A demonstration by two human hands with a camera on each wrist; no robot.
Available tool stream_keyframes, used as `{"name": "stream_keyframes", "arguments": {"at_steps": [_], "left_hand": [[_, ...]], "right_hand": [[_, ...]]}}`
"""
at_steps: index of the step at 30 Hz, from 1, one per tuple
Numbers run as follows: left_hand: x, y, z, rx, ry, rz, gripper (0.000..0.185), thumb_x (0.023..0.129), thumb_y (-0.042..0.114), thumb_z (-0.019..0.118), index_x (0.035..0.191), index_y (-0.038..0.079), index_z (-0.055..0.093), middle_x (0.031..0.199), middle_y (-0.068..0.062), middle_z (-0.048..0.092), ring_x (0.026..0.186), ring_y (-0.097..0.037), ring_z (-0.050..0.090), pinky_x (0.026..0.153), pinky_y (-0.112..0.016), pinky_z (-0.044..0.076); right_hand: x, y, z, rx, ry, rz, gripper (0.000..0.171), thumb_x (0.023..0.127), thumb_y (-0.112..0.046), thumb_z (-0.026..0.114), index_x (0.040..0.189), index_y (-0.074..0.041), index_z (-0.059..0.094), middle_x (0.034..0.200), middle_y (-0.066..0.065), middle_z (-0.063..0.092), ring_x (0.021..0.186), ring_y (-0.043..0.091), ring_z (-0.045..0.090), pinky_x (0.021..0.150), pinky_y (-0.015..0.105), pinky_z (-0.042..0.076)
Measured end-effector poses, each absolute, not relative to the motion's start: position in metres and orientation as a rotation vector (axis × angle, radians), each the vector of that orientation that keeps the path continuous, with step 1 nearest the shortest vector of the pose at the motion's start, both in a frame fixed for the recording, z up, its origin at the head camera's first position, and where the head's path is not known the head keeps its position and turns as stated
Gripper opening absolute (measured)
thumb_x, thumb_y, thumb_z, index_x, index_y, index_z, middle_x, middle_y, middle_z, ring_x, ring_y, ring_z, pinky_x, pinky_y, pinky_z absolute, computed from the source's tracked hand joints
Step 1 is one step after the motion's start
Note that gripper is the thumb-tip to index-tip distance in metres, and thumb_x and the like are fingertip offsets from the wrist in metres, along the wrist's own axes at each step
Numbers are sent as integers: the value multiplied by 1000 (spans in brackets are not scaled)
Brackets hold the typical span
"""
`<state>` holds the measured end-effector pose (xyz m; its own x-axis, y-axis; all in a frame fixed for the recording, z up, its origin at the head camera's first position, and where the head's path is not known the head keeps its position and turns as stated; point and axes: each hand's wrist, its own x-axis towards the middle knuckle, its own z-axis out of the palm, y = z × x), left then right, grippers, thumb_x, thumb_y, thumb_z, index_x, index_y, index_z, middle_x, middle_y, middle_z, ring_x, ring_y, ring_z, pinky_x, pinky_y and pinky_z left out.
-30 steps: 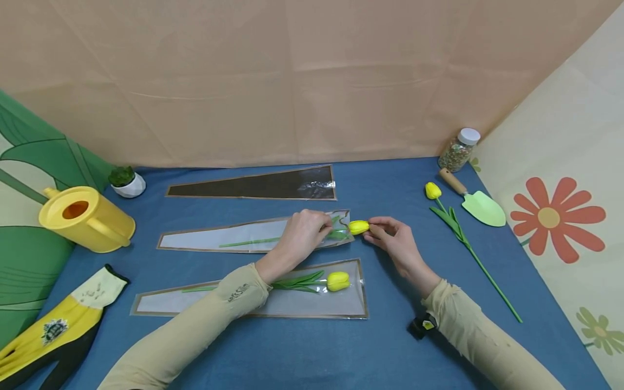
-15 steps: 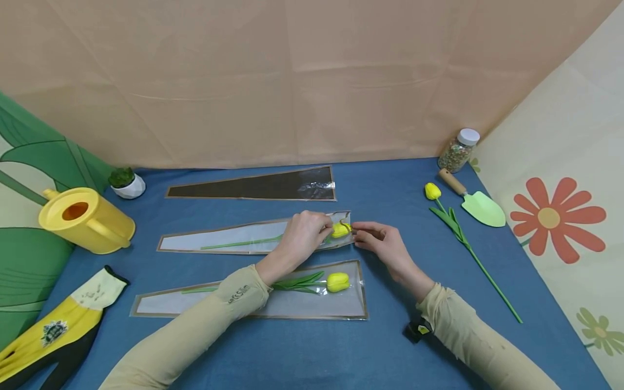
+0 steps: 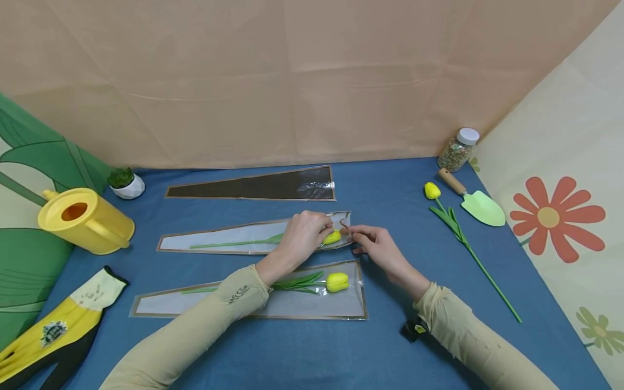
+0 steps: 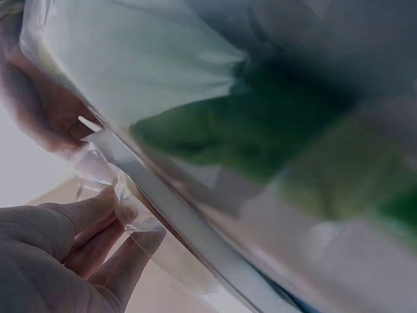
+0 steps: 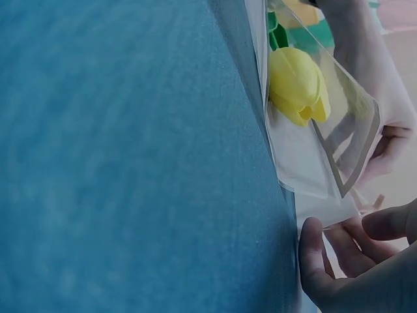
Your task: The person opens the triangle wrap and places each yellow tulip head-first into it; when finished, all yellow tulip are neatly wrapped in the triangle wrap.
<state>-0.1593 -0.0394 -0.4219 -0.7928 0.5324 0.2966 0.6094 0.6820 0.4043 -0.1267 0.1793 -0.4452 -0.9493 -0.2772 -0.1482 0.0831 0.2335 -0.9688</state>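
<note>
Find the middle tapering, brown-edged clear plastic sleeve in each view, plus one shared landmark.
Head: sleeve, centre-left.
Left wrist: sleeve, close-up, across the top and centre.
Right wrist: sleeve, upper right.
Shared landmark: left hand; centre, lower left, upper right respectively.

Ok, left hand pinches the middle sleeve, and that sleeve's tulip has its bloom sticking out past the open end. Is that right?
Not quite: the right wrist view shows the bloom inside the middle sleeve, not sticking out. The left hand does pinch that sleeve.
</note>
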Motion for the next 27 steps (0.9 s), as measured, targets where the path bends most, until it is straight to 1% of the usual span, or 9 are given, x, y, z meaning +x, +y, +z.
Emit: {"name": "stream_keyframes", "arguments": {"at_steps": [5,10,13,17,19,20,22,24,27], "left_hand": [[-160,-40,-422,-921,-2746,-740,7,97,7,81,91,9,83,86,-3,78,64,-12,65,56,-28,51],[-160,-39,-420,-920,-2801,-726,3,97,10,82,96,8,84,91,-5,79,68,-15,69,57,-30,54],[-160,-40,-420,-930,-2822,-729,12,96,14,84,105,6,84,101,-8,80,73,-17,73,60,-32,58],[-160,-42,-419,-954,-2789,-771,24,97,12,82,119,4,81,120,-13,78,76,-19,76,62,-34,60],[-159,-43,-419,-976,-2760,-783,25,98,10,80,122,4,80,124,-13,77,82,-21,77,66,-35,61],[-158,-44,-418,-993,-2748,-780,24,99,8,79,123,4,80,125,-13,77,88,-23,78,69,-37,62],[-156,-45,-418,-1036,-2737,-757,23,101,6,76,123,4,80,125,-12,77,101,-25,78,80,-40,63],[-154,-44,-418,-1092,-2739,-701,23,102,5,74,124,4,79,126,-13,76,114,-28,74,90,-43,62],[-150,-43,-420,-1154,-2741,-627,24,103,6,72,126,3,78,129,-14,75,121,-31,71,94,-46,60]], "right_hand": [[-128,178,-444,-163,2201,-1789,34,115,-8,50,142,6,64,143,21,66,123,32,61,92,37,60],[-132,181,-441,-112,2211,-1808,33,115,-9,49,140,6,64,141,23,64,123,36,62,92,39,59],[-136,186,-439,-37,2242,-1819,32,115,-9,49,140,6,62,139,25,64,119,37,64,89,37,58],[-146,192,-436,61,2263,-1856,32,115,-10,48,141,6,58,138,26,64,117,36,64,86,34,56],[-151,193,-434,74,2262,-1879,32,115,-10,48,140,6,57,138,26,63,117,35,64,87,34,56],[-154,194,-434,74,2264,-1886,31,115,-10,48,140,6,57,138,26,62,117,35,64,87,34,56],[-158,194,-432,65,2265,-1897,31,115,-10,48,138,6,58,138,26,62,117,35,63,89,35,56],[-162,192,-432,48,2272,-1896,30,114,-9,48,137,6,59,137,26,62,117,36,63,90,37,56],[-165,188,-431,26,2311,-1865,29,114,-9,47,136,6,60,136,25,62,118,38,62,91,39,55]]}}
